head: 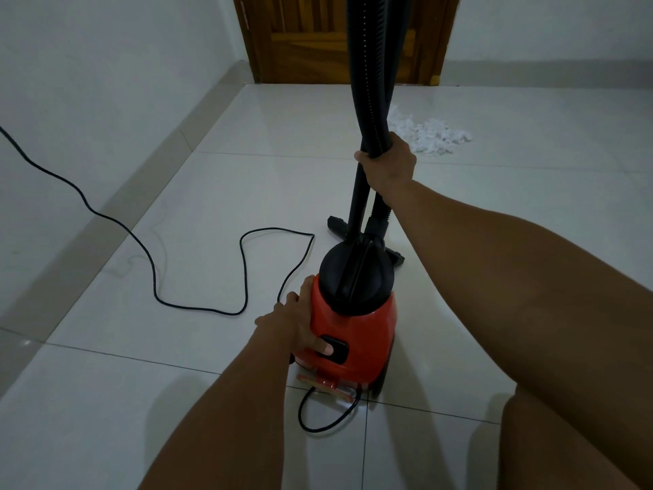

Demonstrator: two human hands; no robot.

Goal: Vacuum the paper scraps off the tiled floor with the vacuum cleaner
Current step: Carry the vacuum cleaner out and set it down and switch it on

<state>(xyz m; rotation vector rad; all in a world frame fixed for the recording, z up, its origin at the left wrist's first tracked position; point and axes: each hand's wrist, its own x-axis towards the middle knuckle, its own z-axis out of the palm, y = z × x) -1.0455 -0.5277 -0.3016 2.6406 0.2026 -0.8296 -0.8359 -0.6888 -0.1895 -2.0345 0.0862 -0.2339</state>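
The left hand (300, 323) lies flat against the left side of the red vacuum cleaner (357, 323), fingers spread along the casing and the thumb laid on the black switch (335, 350) on its top. The right hand (388, 168) is farther out and higher, fingers curled tight around the black ribbed hose (374, 83) and the rigid tube (357, 199) together, pinning them side by side. Below that grip the tube runs down to the floor nozzle (335, 224), which sits on the tiled floor (247, 171) just beyond the cleaner's black lid. The paper scraps (434, 136) lie in a white heap past the right hand and a little to its right, well apart from the nozzle and short of the wooden door (300, 40). A black power cord (176, 295) leaves the rear of the cleaner in a small loop, and another stretch snakes across the tiles to the left of the left hand, rising toward the wall (88, 83).
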